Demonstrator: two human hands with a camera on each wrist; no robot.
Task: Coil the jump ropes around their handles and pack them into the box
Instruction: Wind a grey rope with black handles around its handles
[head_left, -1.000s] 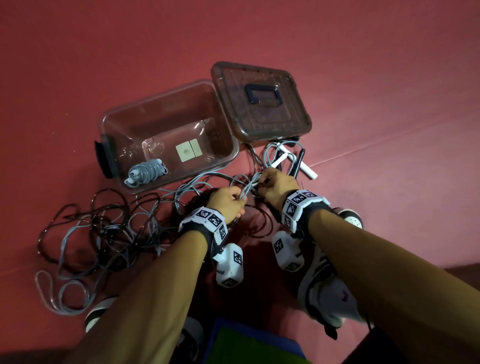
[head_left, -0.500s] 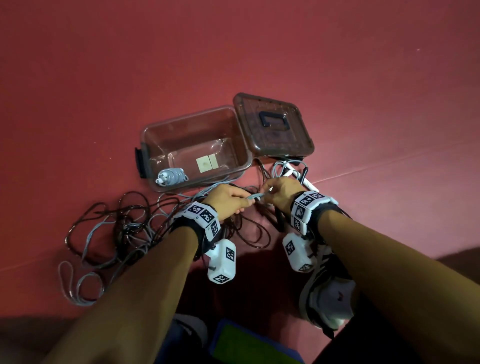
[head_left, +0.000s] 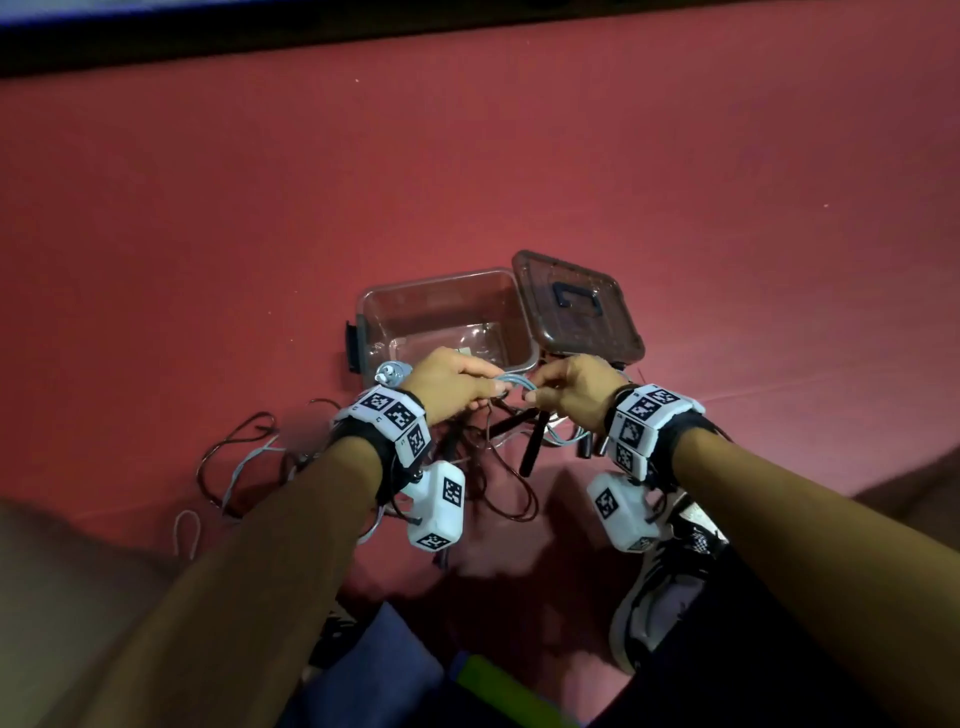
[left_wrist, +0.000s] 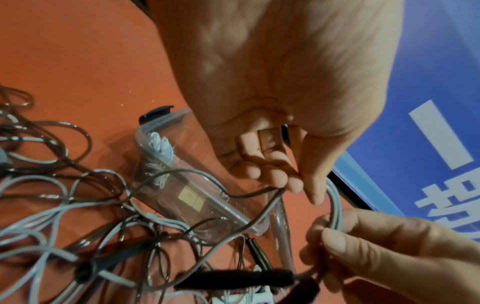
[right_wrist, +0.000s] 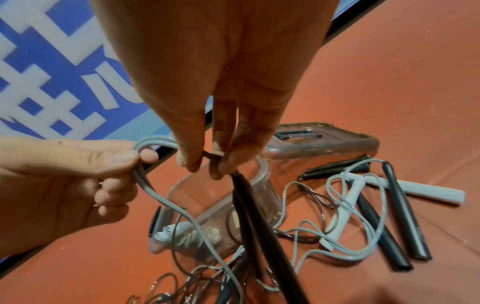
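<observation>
Jump ropes (head_left: 244, 457) on red floor (head_left: 208, 208)

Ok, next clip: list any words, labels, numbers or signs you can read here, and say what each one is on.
No text can be quoted as it reads.
Blue banner: large white characters, cropped and skewed, not readable.
Wrist bands: black-and-white square marker codes, no letters legible.
Camera housings: the same kind of marker codes, no words.
Box floor: pale square stickers, nothing legible on them.
Lid: no visible marking.
</observation>
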